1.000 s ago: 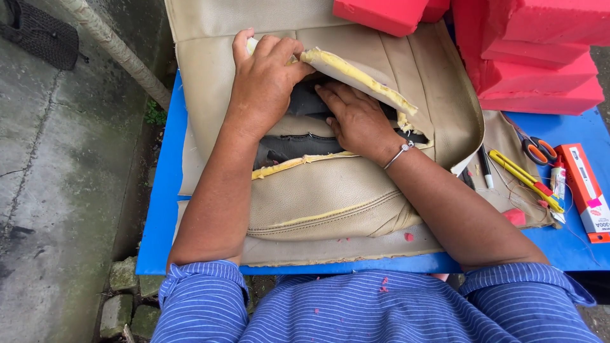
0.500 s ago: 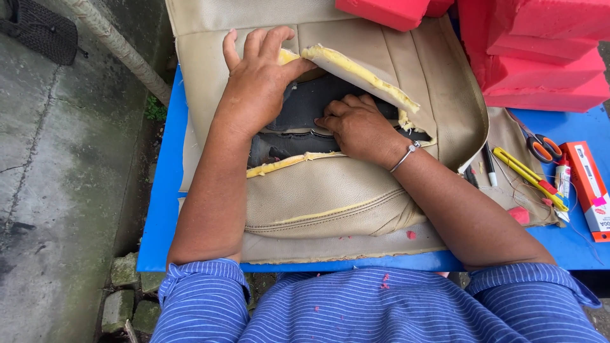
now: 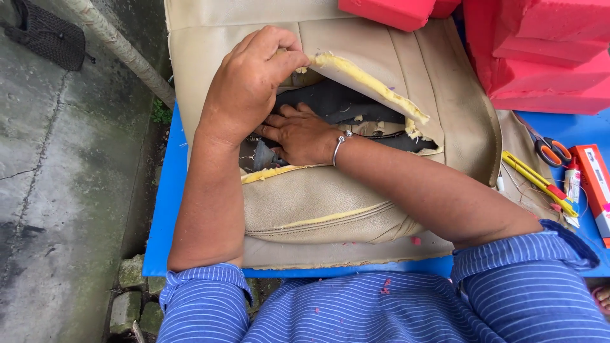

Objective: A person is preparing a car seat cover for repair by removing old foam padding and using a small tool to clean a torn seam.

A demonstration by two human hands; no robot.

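A beige seat cover (image 3: 318,203) lies spread over the blue counter (image 3: 164,209), filling most of its left and middle, with a wide tear across its upper half that shows dark lining underneath. The left hand (image 3: 248,86) sits at the far left end of the tear, its fingers curled and pinched on the raised flap (image 3: 375,86) — a strip of beige skin backed with yellow foam that lifts up and runs off to the right. The right hand (image 3: 298,133) lies just near of the left one, reaching in from the right with a thin silver bracelet (image 3: 338,147) at the wrist; its fingers are stretched out almost flat and pushed into the opening, resting on the dark lining, and it grips nothing that can be seen. The near edge of the tear shows a thin line of yellow foam just below this hand. Red foam blocks (image 3: 540,57) are stacked at the far right, partly on the cover. On the right of the counter, well apart from both hands, lie orange-handled scissors (image 3: 551,151), a yellow utility knife (image 3: 537,181) and a red box (image 3: 594,184). Left of the counter is wet concrete ground (image 3: 57,178) — a pale pole (image 3: 121,47) slants across it.
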